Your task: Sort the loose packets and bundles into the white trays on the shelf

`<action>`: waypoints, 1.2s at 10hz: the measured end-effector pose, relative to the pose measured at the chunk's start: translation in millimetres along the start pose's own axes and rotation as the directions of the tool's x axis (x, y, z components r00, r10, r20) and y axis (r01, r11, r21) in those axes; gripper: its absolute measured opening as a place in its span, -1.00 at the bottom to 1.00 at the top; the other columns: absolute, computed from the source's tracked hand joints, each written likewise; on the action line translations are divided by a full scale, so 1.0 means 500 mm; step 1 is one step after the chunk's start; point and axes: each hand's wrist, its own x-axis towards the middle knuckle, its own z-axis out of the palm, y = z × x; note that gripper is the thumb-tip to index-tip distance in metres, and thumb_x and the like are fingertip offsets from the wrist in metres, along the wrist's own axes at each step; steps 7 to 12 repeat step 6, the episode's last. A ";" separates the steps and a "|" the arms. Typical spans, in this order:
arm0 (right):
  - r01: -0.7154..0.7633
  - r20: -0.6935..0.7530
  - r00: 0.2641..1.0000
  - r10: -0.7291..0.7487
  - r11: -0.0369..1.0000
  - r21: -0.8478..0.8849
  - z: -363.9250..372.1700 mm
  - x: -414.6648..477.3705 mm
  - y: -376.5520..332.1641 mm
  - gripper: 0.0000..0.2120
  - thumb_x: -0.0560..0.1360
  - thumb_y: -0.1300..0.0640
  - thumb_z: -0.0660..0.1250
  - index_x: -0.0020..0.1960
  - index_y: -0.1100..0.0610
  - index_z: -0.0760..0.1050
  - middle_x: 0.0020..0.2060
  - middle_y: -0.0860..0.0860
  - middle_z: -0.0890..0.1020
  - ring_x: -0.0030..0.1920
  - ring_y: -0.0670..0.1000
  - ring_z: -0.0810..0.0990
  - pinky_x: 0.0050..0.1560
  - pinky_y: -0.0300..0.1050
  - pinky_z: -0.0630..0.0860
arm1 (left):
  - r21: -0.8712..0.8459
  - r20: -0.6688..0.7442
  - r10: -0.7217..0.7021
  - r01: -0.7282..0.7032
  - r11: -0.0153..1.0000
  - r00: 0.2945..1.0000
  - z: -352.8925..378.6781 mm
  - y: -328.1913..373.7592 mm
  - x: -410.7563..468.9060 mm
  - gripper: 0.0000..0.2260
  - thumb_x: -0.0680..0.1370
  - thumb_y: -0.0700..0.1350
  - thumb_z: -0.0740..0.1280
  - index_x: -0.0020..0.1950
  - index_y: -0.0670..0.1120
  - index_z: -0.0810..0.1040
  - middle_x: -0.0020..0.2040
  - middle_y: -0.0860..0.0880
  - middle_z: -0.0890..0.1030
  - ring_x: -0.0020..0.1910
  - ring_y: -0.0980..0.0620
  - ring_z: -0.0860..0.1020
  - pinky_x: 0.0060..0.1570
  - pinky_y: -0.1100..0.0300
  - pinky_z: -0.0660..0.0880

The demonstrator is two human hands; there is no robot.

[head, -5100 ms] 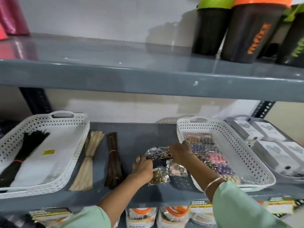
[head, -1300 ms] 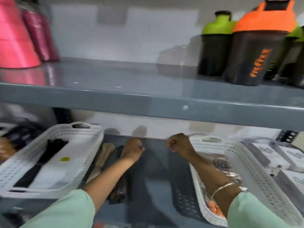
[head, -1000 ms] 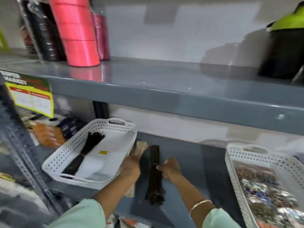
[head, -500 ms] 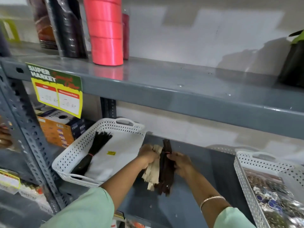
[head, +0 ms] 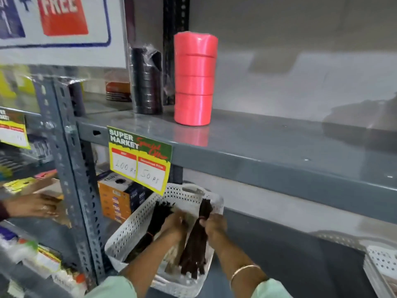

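Note:
A white perforated tray [head: 129, 231] stands on the lower grey shelf. A black bundle [head: 154, 220] lies along its left side. My right hand [head: 214, 225] grips a dark brown bundle [head: 195, 248] over the tray's right half. My left hand [head: 175, 225] holds a tan bundle [head: 175, 253] over the tray's middle, mostly hidden by my forearm. A second white tray [head: 380, 261] shows at the right edge.
The upper grey shelf [head: 257, 151] overhangs the tray and carries a pink roll stack [head: 194, 80] and a black stack [head: 146, 80]. A price tag [head: 139, 160] hangs from its edge. Another person's hand [head: 32, 206] reaches in at the left. An orange box [head: 118, 198] sits behind the post.
Both hands have carried the tan and dark brown bundles left from the bare shelf to over the left tray. The view swung further left.

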 end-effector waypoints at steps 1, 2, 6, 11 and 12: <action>-0.006 -0.044 0.999 -0.003 0.978 -0.207 0.052 -0.004 0.015 -0.73 0.53 0.22 0.22 0.18 0.33 0.46 0.20 0.23 0.56 0.21 0.18 0.53 0.18 -0.06 0.49 | 0.089 0.034 -0.060 0.057 0.994 0.998 0.018 -0.056 0.012 -0.78 0.60 -0.13 0.11 -0.13 -0.09 0.51 0.24 -0.24 0.55 0.19 -0.19 0.52 0.13 0.07 0.47; 0.002 -0.011 1.000 -0.005 0.952 -0.305 0.069 -0.013 0.021 -0.72 0.54 0.26 0.18 0.20 0.36 0.45 0.21 0.26 0.55 0.24 0.21 0.51 0.21 -0.03 0.47 | 0.123 0.074 -0.103 0.094 0.988 0.992 0.023 -0.078 0.021 -0.76 0.60 -0.15 0.09 0.05 -0.16 0.54 0.25 -0.26 0.54 0.21 -0.19 0.51 0.21 0.01 0.46; 0.154 0.094 0.987 -0.129 0.925 -0.348 0.041 -0.058 0.011 -0.66 0.54 0.29 0.12 0.31 0.33 0.33 0.30 0.25 0.41 0.29 0.22 0.41 0.28 -0.01 0.38 | 0.366 0.190 -0.033 -0.040 0.930 0.981 0.007 -0.098 0.026 -0.49 0.59 -0.29 0.10 0.51 -0.14 0.04 0.47 -0.25 0.24 0.40 -0.23 0.33 0.39 -0.03 0.34; 0.154 0.094 0.987 -0.129 0.925 -0.348 0.041 -0.058 0.011 -0.66 0.54 0.29 0.12 0.31 0.33 0.33 0.30 0.25 0.41 0.29 0.22 0.41 0.28 -0.01 0.38 | 0.366 0.190 -0.033 -0.040 0.930 0.981 0.007 -0.098 0.026 -0.49 0.59 -0.29 0.10 0.51 -0.14 0.04 0.47 -0.25 0.24 0.40 -0.23 0.33 0.39 -0.03 0.34; 0.154 0.094 0.987 -0.129 0.925 -0.348 0.041 -0.058 0.011 -0.66 0.54 0.29 0.12 0.31 0.33 0.33 0.30 0.25 0.41 0.29 0.22 0.41 0.28 -0.01 0.38 | 0.366 0.190 -0.033 -0.040 0.930 0.981 0.007 -0.098 0.026 -0.49 0.59 -0.29 0.10 0.51 -0.14 0.04 0.47 -0.25 0.24 0.40 -0.23 0.33 0.39 -0.03 0.34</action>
